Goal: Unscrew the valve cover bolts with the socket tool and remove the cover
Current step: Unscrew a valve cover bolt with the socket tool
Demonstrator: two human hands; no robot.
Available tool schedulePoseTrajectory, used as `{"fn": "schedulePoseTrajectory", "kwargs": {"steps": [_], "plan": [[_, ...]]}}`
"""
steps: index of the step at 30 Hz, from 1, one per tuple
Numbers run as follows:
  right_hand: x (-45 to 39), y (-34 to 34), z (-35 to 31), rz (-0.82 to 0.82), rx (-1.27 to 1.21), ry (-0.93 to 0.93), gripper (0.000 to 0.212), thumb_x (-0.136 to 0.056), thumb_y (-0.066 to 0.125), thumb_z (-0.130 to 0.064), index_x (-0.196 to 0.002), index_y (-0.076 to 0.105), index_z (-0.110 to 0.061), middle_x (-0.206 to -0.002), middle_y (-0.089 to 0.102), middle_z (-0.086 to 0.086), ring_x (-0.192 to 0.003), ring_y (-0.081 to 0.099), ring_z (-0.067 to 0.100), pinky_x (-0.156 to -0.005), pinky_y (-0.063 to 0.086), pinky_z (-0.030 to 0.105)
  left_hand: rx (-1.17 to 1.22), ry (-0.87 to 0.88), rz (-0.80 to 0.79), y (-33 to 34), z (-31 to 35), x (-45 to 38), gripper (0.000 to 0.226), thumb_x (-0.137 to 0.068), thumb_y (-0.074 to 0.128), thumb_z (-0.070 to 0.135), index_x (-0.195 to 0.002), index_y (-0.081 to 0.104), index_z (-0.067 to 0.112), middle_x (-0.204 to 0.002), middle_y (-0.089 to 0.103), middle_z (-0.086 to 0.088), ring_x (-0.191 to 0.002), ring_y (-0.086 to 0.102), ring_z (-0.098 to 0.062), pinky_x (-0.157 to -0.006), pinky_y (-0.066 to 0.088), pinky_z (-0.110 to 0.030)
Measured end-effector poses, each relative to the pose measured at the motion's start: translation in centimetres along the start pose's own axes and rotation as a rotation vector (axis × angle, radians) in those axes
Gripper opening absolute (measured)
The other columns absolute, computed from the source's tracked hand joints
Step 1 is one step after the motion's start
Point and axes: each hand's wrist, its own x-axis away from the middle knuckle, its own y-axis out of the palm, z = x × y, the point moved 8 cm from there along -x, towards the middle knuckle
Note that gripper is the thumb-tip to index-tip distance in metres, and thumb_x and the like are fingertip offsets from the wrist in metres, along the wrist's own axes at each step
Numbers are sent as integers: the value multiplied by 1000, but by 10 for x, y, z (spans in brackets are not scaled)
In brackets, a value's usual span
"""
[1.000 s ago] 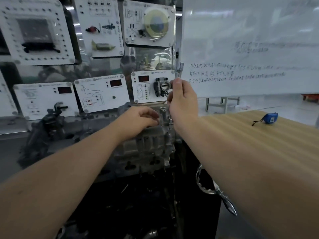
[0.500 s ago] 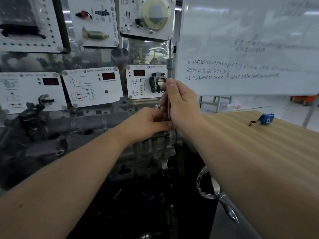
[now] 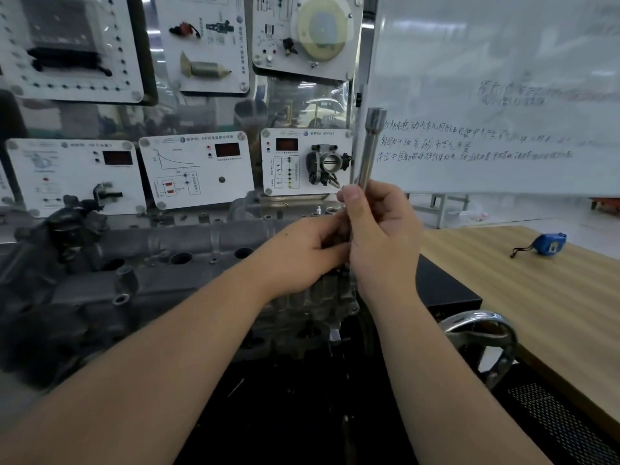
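1. The right hand [image 3: 382, 236] is wrapped around the shaft of the socket tool [image 3: 370, 146] — a long steel bar standing roughly upright, with its socket end sticking up above the fist in front of the whiteboard [image 3: 503, 95].
2. The left hand [image 3: 302, 253] is curled in right next to it, fingertips pinching at something down by the lower end of the tool. What exactly it has in there is hidden behind both hands; could be a loosened bolt, can't say for sure.
3. The valve cover [image 3: 188, 243] still looks seated on the engine, running off to the left from under the hands, with its bolt bosses and round holes showing along the top. So the cover isn't off yet.
4. Best guess at the step: mid-bolt work at the right end of the cover, either pulling a freed bolt out of the tool or lining the tool up on the next one.
5. Next move probably needs the lower end seated square on a bolt head before any turning — a tilted bar that long will slip off easily.
6. Off to the right, a blue tape measure [image 3: 550, 244] sits on the wooden surface [image 3: 536, 313], well clear of the work.
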Motion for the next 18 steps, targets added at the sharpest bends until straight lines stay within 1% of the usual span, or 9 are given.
{"fn": "schedulePoseTrajectory", "kwargs": {"steps": [2, 3, 5, 7, 8, 11, 13, 16, 18], "plan": [[1, 0, 1, 1, 19, -17, 8, -88, 59, -54, -86, 68, -54, -87, 74, -7, -83, 71, 13, -81, 60, 46, 8, -11, 11, 0, -4, -2, 21, -103, 59, 27, -119, 68, 16, -105, 76, 0, -99, 71, -20, -92, 56, -50], [2, 1, 0, -22, 28, -37, 12, -91, 57, -52, -86, 67, -55, -87, 74, -9, -85, 71, 11, -81, 60, 44, 21, -13, 17, 0, -5, -2, 21, -104, 58, 29, -115, 69, 15, -103, 76, -2, -99, 71, -22, -92, 56, -51], [2, 6, -4, -85, 49, -76, 19, -96, 50, -50, -88, 67, -56, -88, 74, -15, -87, 70, 6, -81, 57, 28, 46, 4, 19, 0, -4, -2, 20, -103, 56, 35, -112, 70, 22, -102, 76, 2, -99, 71, -18, -92, 57, -43], [1, 12, -7, -137, 49, -79, 24, -99, 47, -46, -86, 66, -50, -87, 74, -18, -86, 69, 0, -76, 49, 11, 57, 20, 19, -1, 0, -1, 19, -97, 54, 38, -108, 69, 32, -103, 76, 9, -97, 72, -9, -90, 58, -34], [0, 13, -7, -146, 62, -80, 24, -101, 47, -41, -86, 64, -47, -86, 74, -17, -85, 68, -1, -74, 47, 8, 60, 16, 22, -1, -1, -1, 20, -95, 54, 38, -106, 69, 33, -103, 76, 10, -97, 72, -8, -90, 59, -35], [-3, 16, -9, -168, 71, -90, 10, -100, 56, -36, -102, 58, -46, -87, 74, -14, -83, 69, 0, -73, 50, 10, 13, 10, 35, -3, -2, -3, 22, -90, 54, 37, -102, 71, 33, -98, 77, 6, -92, 73, -12, -88, 59, -45], [-3, 12, -13, -154, 93, -140, 21, -96, 66, -34, -109, 55, -46, -92, 73, -19, -86, 69, 0, -74, 52, 14, -21, 19, 48, -4, 0, -3, 23, -88, 55, 37, -104, 71, 30, -95, 77, 6, -89, 73, -12, -84, 59, -45], [-4, 2, -15, -110, 112, -174, 15, -95, 68, -29, -99, 63, -44, -87, 70, -28, -84, 67, -5, -72, 49, 10, -24, 24, 64, -4, 1, -2, 29, -92, 59, 39, -112, 69, 20, -100, 76, 0, -95, 73, -18, -87, 57, -49], [-3, 1, -16, -140, 128, -167, 11, -97, 62, -30, -95, 65, -40, -85, 71, -25, -81, 67, -3, -69, 47, 8, -9, 18, 41, -2, 0, -1, 33, -98, 55, 39, -114, 69, 14, -106, 76, -6, -101, 72, -24, -91, 55, -53]]}}
